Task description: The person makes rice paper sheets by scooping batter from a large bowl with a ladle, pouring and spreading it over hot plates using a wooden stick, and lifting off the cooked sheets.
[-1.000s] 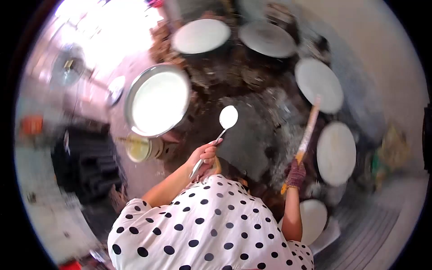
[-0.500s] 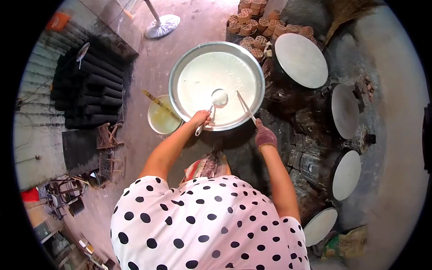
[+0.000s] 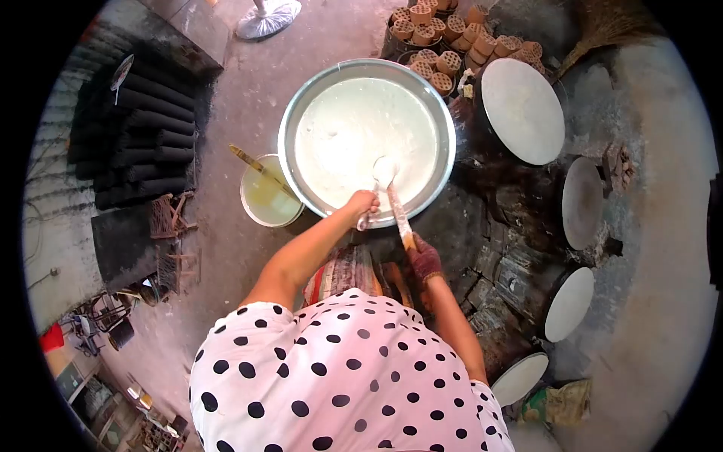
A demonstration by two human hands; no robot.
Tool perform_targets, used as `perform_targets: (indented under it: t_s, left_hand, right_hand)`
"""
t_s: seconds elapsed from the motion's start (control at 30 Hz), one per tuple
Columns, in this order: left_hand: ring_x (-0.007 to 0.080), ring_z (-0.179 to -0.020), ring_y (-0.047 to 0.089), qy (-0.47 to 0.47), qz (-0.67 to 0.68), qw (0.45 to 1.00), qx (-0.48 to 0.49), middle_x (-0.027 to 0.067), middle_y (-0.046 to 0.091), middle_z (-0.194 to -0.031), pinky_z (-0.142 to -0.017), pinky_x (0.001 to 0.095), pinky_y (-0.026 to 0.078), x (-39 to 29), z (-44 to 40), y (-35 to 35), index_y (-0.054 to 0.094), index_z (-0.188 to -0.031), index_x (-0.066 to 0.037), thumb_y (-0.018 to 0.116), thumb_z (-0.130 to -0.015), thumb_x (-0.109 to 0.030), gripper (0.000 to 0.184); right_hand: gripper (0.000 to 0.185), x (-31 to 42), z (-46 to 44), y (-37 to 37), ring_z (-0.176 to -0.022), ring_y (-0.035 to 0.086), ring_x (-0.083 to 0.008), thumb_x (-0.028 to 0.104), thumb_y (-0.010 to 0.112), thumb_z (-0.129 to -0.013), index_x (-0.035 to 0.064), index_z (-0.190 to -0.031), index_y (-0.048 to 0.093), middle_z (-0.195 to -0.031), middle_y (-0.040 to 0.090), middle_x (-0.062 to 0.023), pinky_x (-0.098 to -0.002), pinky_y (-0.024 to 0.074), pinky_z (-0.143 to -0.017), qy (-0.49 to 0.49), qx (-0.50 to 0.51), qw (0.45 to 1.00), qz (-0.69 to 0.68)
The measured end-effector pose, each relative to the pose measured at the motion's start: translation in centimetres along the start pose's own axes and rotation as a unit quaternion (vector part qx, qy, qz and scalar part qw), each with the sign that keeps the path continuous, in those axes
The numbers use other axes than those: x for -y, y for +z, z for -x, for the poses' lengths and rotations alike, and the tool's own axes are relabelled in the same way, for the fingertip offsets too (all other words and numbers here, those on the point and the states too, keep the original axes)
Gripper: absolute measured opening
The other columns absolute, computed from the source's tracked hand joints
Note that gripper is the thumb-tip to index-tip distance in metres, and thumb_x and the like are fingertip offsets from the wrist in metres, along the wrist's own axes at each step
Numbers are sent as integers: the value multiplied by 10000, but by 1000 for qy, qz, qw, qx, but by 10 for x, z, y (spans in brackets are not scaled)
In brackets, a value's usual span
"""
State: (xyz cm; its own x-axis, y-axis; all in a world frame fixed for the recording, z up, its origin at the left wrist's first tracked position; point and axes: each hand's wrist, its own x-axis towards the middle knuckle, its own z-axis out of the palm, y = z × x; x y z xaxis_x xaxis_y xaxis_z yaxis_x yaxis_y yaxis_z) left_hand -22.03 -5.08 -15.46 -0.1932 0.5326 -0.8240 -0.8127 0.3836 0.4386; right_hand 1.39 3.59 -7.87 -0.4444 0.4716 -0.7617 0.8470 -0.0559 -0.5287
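Observation:
My left hand is wrapped round the handle of a metal ladle, whose bowl is over the white batter near the front of a large metal basin. In a purple-brown glove, my right hand grips a long flat wooden stick. The stick's far end meets the ladle bowl, and white batter coats much of its length. Left of the basin, a smaller bucket holds yellowish liquid, with a brown stick lying across it.
Round pale griddles curve down the right side on dark stoves. Perforated clay-coloured briquettes are piled beyond the basin, and a straw broom leans at top right. Black briquette stacks stand at left.
The view has turned from the griddles to the basin. The ladle has gone into the basin, and the stick has swung over from the griddles to meet the ladle bowl.

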Motion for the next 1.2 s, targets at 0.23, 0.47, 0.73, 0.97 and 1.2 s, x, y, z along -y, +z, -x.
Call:
perform_targets:
  t_s: [0.23, 0.47, 0.73, 0.97, 1.2]
  left_hand:
    - [60, -441, 379, 183, 108, 975, 59, -38, 417, -613, -413, 205, 320, -119, 121, 80, 477, -1106, -19, 416, -925, -108, 210]
    - [56, -410, 370, 417, -71, 899, 112, -26, 419, -612, -376, 191, 291, -238, 289, 125, 421, -1313, -3, 420, -943, -153, 399]
    - [43, -397, 366, 304, -95, 941, 114, -40, 394, -594, -359, 196, 288, -221, 246, 51, 436, -1279, -32, 404, -951, -136, 346]
    - [35, -372, 320, 192, -52, 969, 150, -55, 361, -559, -326, 173, 269, -163, 196, 110, 421, -1275, -10, 364, -965, -108, 330]
    - [51, -384, 317, -135, 104, 955, 243, -60, 388, -568, -362, 213, 284, -115, 102, 289, 468, -1223, -41, 384, -977, -164, 287]
  right_hand:
    - [544, 128, 88, -34, -472, 502, -125, 102, 504, -858, 183, -1391, 425, -679, 572, -54, -276, 418, -423, -59, 5, 951, -302]
    - [509, 206, 150, -117, -410, 423, -72, 104, 496, -885, 198, -1382, 438, -664, 562, -34, -229, 355, -354, -291, -32, 888, -355]
    - [388, 142, 68, -141, -672, 603, -196, 181, 571, -888, 106, -1265, 518, -882, 637, -93, -328, 499, -552, -442, -271, 854, -49]
    - [499, 36, 81, -131, -814, 594, -318, 210, 649, -799, 191, -1281, 523, -902, 590, -129, -417, 496, -702, -340, -390, 822, 239]
    - [535, -86, 110, -171, -843, 604, -337, 193, 672, -789, 206, -1297, 507, -995, 602, -141, -405, 510, -714, -186, -468, 856, 116]
